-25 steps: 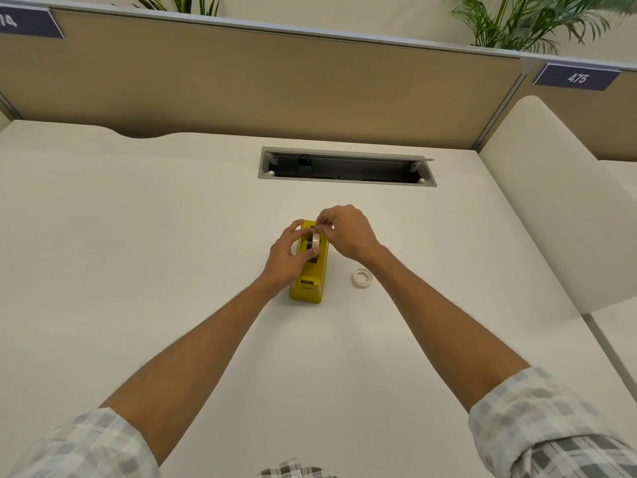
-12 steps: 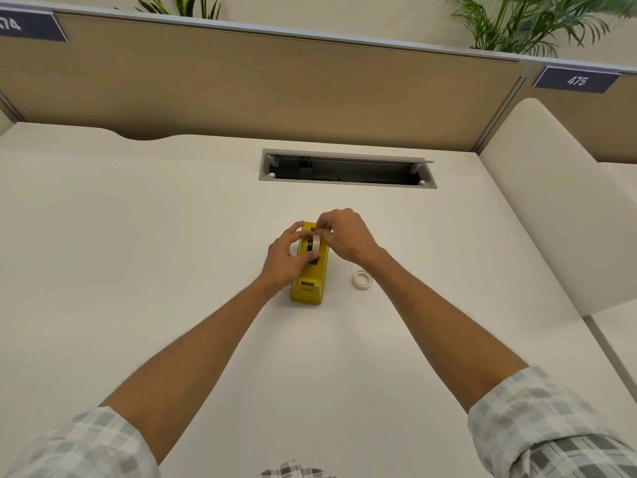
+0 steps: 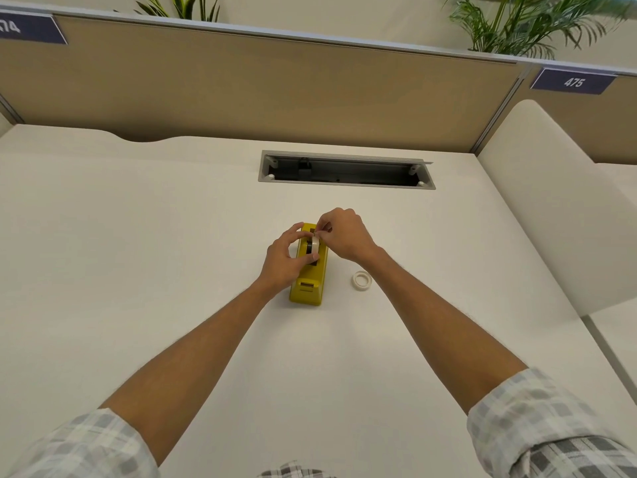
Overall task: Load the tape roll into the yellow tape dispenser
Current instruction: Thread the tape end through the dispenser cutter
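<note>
At frame centre the tape dispenser [image 3: 307, 281] stands on the desk [image 3: 138, 270], holding 1 tape roll [image 3: 314, 245]. A spare ring [image 3: 361, 280] lies right of it; the cable slot [image 3: 345, 170] is above.

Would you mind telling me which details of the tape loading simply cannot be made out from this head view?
- Tape's loose end: hidden under the right hand, head view; too small to tell whether it is pinched.
- Whether the tape roll sits fully in the yellow tape dispenser: the left hand covers that side.
- Cutter blade: hidden behind both hands.
- Left partition sign: number cut off by the frame edge.
</note>
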`<state>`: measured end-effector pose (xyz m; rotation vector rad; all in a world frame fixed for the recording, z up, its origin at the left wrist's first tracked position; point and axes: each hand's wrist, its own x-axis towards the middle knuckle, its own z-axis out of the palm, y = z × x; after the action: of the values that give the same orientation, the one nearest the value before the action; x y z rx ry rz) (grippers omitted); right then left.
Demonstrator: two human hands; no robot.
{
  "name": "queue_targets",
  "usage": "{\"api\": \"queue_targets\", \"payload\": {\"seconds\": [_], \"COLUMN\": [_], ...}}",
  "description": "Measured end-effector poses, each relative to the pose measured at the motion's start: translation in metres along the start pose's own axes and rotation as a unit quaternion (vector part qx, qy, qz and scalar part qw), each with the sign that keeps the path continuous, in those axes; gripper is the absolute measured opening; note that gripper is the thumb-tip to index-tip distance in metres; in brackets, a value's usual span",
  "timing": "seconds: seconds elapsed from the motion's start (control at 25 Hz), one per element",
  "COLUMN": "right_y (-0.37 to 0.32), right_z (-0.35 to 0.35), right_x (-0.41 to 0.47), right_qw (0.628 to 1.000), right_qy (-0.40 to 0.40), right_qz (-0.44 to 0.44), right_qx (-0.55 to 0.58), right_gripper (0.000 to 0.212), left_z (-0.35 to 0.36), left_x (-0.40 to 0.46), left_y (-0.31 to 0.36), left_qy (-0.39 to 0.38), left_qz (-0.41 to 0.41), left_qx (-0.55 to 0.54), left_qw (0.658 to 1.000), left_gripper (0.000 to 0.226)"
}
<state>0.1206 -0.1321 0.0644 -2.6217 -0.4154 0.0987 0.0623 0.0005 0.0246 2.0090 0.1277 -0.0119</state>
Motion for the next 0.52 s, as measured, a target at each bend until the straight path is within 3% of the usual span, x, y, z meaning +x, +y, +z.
{"api": "queue_targets", "payload": {"seconds": [0.28,0.52], "right_y": [0.0014,0.0009], "right_z": [0.002,0.0092], "right_x": [-0.0006,-0.003], "right_qw": [0.999,0.991], "right_qy": [0.009,0.049], "right_qz": [0.016,0.083], "right_qx": [0.042,0.089], "right_gripper": [0.018,0.017], "left_z": [-0.0016,-0.0024], "left_x": [0.0041,0.0039], "left_y": [-0.0016,-0.0022], "left_qy": [-0.008,-0.009], "left_qz": [-0.012,-0.01], "left_qx": [0.007,0.009], "left_qw": [1.0,1.0], "left_gripper": [0.049,0.049]}}
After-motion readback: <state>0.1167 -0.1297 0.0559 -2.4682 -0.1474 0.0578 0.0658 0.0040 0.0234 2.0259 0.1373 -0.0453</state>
